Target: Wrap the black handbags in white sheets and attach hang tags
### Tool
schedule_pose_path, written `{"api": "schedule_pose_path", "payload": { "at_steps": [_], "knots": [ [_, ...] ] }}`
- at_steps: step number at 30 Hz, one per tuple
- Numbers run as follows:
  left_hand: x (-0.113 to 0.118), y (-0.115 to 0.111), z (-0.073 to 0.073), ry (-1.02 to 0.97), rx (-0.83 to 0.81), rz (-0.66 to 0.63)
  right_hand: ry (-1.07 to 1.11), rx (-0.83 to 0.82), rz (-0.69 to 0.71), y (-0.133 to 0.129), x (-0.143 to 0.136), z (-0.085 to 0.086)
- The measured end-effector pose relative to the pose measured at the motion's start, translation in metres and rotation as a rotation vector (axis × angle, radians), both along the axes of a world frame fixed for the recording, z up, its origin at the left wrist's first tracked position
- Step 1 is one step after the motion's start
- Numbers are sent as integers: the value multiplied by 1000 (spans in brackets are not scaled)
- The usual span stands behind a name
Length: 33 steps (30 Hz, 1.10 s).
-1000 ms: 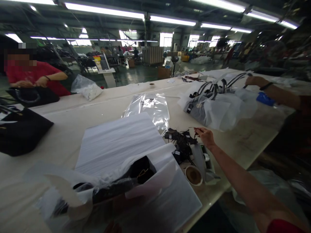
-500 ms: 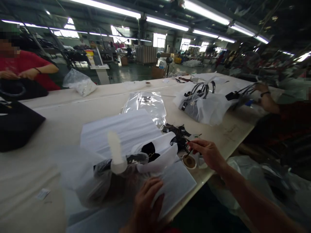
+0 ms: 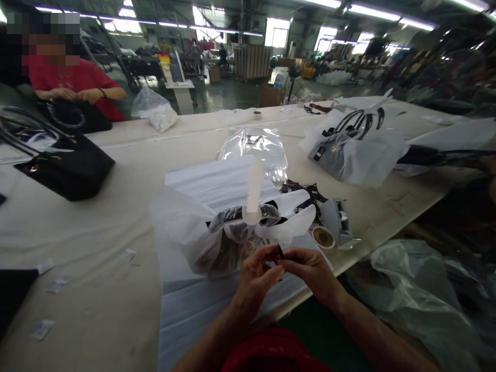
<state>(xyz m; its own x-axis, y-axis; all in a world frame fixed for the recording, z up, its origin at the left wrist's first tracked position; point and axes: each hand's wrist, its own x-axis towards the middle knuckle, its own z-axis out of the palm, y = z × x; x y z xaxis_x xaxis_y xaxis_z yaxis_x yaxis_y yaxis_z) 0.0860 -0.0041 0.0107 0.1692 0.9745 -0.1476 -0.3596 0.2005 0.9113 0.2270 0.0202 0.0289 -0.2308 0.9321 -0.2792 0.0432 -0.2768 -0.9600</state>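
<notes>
Left hand: fingers curled at the piece's edge; firm pinch or mere touch, cannot tell.
Right hand: closed in a fingertip pinch on the small black piece.
Black piece: between 2 sets of fingertips, at the near edge of the wrapped handbag; type unclear.
Handbag: at 10 o'clock from the fingertips; best kept unpressed, wrap uncreased.
Grip: best light, near the edges, 1 side steadied.
Tape roll: at 2 o'clock; elbow room advisable.
Black tags: at 1 o'clock, loosely heaped.
</notes>
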Motion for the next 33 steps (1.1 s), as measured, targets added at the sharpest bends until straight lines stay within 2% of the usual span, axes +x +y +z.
{"api": "schedule_pose_path", "payload": {
  "at_steps": [4, 10, 20, 24, 28, 33],
  "knots": [
    [-15, -3, 3, 118, 25, 61, -15, -8, 55, -4, -14, -4],
    [-23, -8, -9, 204, 116, 197, -66, 2, 42, -10, -30, -11],
    [-42, -16, -14, 204, 43, 216, -47, -117, 63, -17, -41, -15],
    [-49, -20, -15, 230, 19, 244, -66, -52, -14, -21, -45, -19],
    [-56, -23, -9, 82, -37, 155, -35, 76, -75, -27, -57, -29],
    [-62, -25, -6, -109, -160, 85, 119, 42, -125, -41, -79, -47]
  ]
}}
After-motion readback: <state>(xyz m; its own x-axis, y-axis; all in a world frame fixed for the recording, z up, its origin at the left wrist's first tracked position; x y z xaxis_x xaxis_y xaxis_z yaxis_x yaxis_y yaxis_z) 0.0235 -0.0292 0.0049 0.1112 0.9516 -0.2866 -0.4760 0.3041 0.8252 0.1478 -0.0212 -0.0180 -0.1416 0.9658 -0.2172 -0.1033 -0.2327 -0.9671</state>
